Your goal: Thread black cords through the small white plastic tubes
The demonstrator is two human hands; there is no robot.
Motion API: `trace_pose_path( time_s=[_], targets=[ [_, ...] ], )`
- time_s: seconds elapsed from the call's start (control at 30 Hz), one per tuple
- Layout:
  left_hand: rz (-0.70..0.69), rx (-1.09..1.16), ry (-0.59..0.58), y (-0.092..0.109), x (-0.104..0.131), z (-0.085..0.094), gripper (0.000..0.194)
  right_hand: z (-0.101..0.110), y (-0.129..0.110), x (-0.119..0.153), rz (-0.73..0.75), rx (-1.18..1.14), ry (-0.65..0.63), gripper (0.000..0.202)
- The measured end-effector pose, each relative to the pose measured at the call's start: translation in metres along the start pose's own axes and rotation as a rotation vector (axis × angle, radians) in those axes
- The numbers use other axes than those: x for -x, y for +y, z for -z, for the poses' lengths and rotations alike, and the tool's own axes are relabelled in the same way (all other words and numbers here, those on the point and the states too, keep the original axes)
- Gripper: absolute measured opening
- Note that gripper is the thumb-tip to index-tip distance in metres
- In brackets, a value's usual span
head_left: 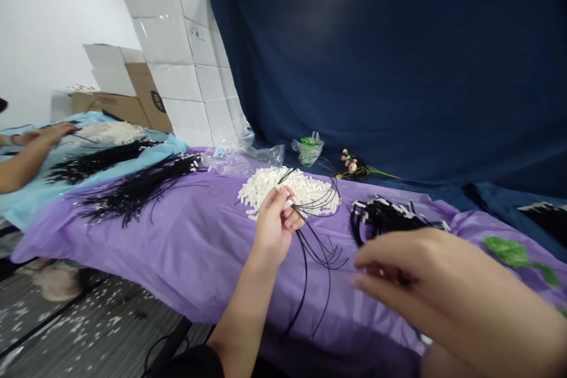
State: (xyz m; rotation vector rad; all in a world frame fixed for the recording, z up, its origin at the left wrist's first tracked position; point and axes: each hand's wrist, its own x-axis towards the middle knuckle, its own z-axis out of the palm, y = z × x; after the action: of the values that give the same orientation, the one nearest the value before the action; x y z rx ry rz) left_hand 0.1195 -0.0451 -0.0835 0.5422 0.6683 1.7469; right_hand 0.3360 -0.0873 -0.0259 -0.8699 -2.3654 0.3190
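Note:
My left hand is closed in a pinch on several thin black cords, with a small white piece at its fingertips. The cords fan out to the right and hang down over the purple cloth. Just behind this hand lies a heap of small white pieces. Large and close at the right is my right hand, slightly blurred. Its thumb and forefinger are bent and apart, and nothing shows between the tips. Beyond it lies a bundle of black cords with white ends.
Purple cloth covers the table. A larger bundle of black cords lies left, near another person's hand over a blue cloth. Clear plastic bags, a green item in plastic, flowers and stacked white boxes stand behind.

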Motion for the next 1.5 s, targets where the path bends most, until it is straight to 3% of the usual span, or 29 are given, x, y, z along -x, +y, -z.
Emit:
trace_pose_path(
  time_s=[0.07,0.13,0.3,0.4,0.6,0.77,0.97,1.1,1.2,1.4,1.5],
  targets=[
    [0.058,0.088,0.02,0.003,-0.001,-0.006,0.019,-0.003,0.002,-0.031,-0.039,0.137,-0.139,0.009],
    [0.128,0.167,0.029,0.005,0.0,-0.012,0.018,-0.008,0.008,-0.054,-0.098,0.153,-0.179,0.011],
    [0.229,0.301,0.009,0.007,0.005,-0.023,0.023,-0.013,0.023,-0.076,-0.027,-0.266,-0.372,0.015],
    [0.228,0.329,-0.02,0.004,0.007,-0.025,0.024,-0.01,0.023,-0.075,-0.016,-0.377,-0.399,0.013],
    [0.221,0.286,-0.027,0.003,0.008,-0.029,0.029,-0.004,0.013,-0.065,-0.095,-0.209,-0.234,0.018],
    [0.179,0.241,0.043,0.003,0.002,-0.029,0.028,0.004,0.017,-0.058,-0.084,-0.202,-0.153,0.008],
    [0.048,0.254,0.174,-0.002,-0.017,-0.019,0.027,0.031,0.023,-0.045,-0.008,-0.369,-0.321,0.015],
    [-0.092,0.168,0.161,-0.011,-0.022,-0.014,0.02,0.041,0.033,-0.034,0.133,-0.789,-0.379,0.025],
    [-0.138,0.055,0.101,-0.018,-0.017,-0.013,0.021,0.037,0.037,-0.032,0.212,-1.001,-0.16,0.022],
    [-0.14,-0.121,-0.007,-0.026,-0.001,-0.019,0.032,0.019,0.021,-0.049,0.183,-0.942,0.619,0.02],
    [-0.138,-0.195,-0.068,-0.031,0.005,-0.022,0.032,0.015,0.011,-0.052,0.143,-0.934,0.764,0.019]
  ],
)
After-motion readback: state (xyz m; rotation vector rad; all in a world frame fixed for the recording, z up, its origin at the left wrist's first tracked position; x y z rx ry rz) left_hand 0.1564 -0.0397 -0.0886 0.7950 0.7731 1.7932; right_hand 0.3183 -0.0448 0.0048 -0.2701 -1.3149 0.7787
